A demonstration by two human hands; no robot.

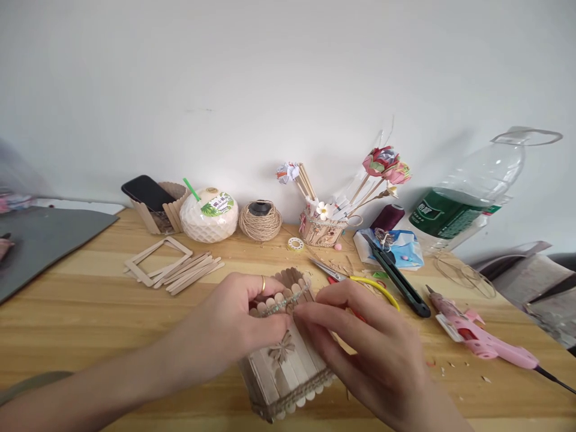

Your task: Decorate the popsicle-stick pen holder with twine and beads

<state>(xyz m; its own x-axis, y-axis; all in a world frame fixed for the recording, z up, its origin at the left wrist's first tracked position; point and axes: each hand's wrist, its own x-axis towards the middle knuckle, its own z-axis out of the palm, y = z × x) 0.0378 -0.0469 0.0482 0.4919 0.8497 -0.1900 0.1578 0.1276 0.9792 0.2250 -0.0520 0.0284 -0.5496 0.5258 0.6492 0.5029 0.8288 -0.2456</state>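
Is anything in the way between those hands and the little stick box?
Nothing visible: the left hand and right hand already touch the pale wooden craft-stick box, pinching a thin trim at its rim.

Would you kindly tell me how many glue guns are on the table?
1. The pink glue gun lies on the table, right of the right hand. Another could be hidden behind the clutter.

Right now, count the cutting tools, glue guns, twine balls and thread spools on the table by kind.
Scissors: 1
Utility knife: 1
Pink glue gun: 1
Twine ball: 1
Maroon thread spool: 1
Total: 5
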